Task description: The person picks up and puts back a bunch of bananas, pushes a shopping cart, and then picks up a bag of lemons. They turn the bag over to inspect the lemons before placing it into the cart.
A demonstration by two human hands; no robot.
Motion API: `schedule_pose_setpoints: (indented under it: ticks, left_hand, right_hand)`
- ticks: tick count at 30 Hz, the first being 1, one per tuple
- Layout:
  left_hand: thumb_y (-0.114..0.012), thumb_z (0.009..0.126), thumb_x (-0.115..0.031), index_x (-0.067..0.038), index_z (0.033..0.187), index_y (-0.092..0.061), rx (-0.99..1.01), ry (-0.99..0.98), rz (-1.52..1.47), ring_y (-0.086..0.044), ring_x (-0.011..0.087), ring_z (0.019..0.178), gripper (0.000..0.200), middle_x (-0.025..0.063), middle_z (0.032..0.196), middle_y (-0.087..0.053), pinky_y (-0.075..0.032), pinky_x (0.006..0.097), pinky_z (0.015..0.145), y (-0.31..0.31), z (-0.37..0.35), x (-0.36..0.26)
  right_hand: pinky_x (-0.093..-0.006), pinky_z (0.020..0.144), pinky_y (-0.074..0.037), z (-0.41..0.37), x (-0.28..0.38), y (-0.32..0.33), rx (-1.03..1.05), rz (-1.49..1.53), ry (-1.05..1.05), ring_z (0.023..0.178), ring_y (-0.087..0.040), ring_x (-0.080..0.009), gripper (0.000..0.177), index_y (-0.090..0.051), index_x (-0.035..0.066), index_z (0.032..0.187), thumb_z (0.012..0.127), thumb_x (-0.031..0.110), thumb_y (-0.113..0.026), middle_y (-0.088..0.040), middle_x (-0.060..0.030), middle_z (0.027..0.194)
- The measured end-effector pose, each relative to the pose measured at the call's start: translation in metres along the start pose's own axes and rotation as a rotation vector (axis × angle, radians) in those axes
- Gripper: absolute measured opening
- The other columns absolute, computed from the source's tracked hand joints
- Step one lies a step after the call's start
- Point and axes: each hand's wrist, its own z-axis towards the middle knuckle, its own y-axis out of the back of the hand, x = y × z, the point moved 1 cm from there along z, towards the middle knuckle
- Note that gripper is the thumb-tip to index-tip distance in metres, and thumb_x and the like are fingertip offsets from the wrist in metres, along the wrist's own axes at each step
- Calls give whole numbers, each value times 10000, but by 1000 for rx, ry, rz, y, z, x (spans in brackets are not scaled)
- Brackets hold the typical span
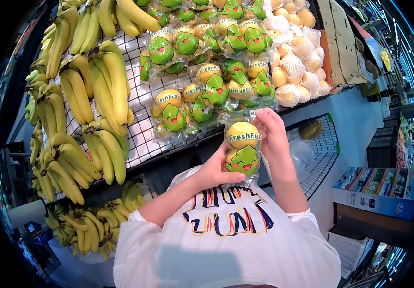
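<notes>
In front of my chest I hold a clear plastic bag of round yellow fruit [243, 137], printed "FreshFruit" with a green smiling cartoon. My left hand [215, 168] is wrapped round its lower left side, thumb across the front near the bottom. At the bag's upper right edge, my right hand [270, 130] grips the plastic with its fingers. The bag is upright, and its back is hidden. Just beyond it lie rows of matching bagged fruit [207, 91] on the display.
Banana bunches [108, 81] cover the left of the wire-grid display [142, 129], with more bananas [89, 228] on a lower level. Pale fruit in foam nets [296, 67] fills the right side. A black wire shopping basket [324, 151] holding a spiky fruit stands on my right, near a box of packages [375, 189].
</notes>
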Motion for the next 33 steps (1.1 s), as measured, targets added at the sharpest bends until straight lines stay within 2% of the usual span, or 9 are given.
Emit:
schedule_pose_setpoints:
  ticks: [3,6,9,12,18,24,27,31,33]
  left_hand:
    - [-785,802,-46,-52,1530,-159,-14,-27,-2,-434,213,1354,960,100,1459,-403,-374,395,1134,-1,-1,3]
    - [-774,817,-37,-43,1544,-89,-79,-131,69,-408,193,1356,999,89,1468,-358,-365,371,1131,0,-2,8]
    - [-790,822,-75,-51,1559,15,-142,-72,32,-311,205,1423,1092,110,1524,-284,-326,361,1150,1,-4,5]
    - [-793,831,-127,-59,1562,70,-194,-232,310,-271,250,1449,1133,147,1564,-212,-281,373,1174,7,0,12]
    - [-691,912,-277,-42,1550,190,-35,-252,697,-92,317,1521,1113,207,1643,45,-194,427,1205,-3,-5,-2]
    - [-673,891,-346,-54,1564,-188,-356,-479,1212,-137,375,1502,879,166,1611,-200,-170,501,1190,1,-5,-14]
    - [-664,898,-280,-90,1531,-256,-375,-364,696,-267,285,1468,777,113,1576,-281,-301,455,1142,13,-6,-16]
    - [-674,915,-299,-160,1561,-148,-249,-172,-46,-298,238,1445,844,86,1572,-239,-388,398,1089,25,-2,-7]
    - [-748,879,-288,-126,1540,-166,-146,-170,-99,-414,208,1353,895,101,1491,-353,-451,381,1039,20,-2,-8]
  right_hand:
    - [-185,615,-439,-3,1,4,34,53,-32,678,-560,-48,66,-612,58,982,949,114,-621,-673,-46,924]
    - [-258,799,-510,-9,-8,-3,90,103,-50,946,-590,-101,273,-503,73,1246,995,171,-549,-622,-68,1181]
    - [-329,979,-466,-19,-19,7,229,163,-104,1139,-580,-172,435,-419,61,1365,1002,268,-536,-538,-98,1353]
    - [-402,1138,-331,-27,-33,11,277,24,-120,1372,-415,-250,666,-301,42,1492,987,410,-530,-406,-126,1492]
    - [-494,1084,-425,-24,-34,6,539,-60,-112,1309,-498,-392,814,-237,42,1546,937,486,-545,-330,-192,1570]
    - [-446,802,-595,-14,-54,46,374,190,-186,1030,-649,-375,683,-366,47,1443,889,326,-652,-515,-207,1354]
    - [-421,788,-583,-20,-42,22,311,193,-109,955,-657,-343,611,-413,34,1390,883,281,-648,-558,-189,1250]
    - [-399,936,-522,-18,-29,2,307,-24,-33,1111,-612,-295,668,-349,47,1453,874,201,-644,-529,-177,1320]
    - [-384,1015,-473,-24,-24,-17,299,-110,-6,1198,-571,-266,707,-309,53,1486,871,163,-639,-515,-165,1355]
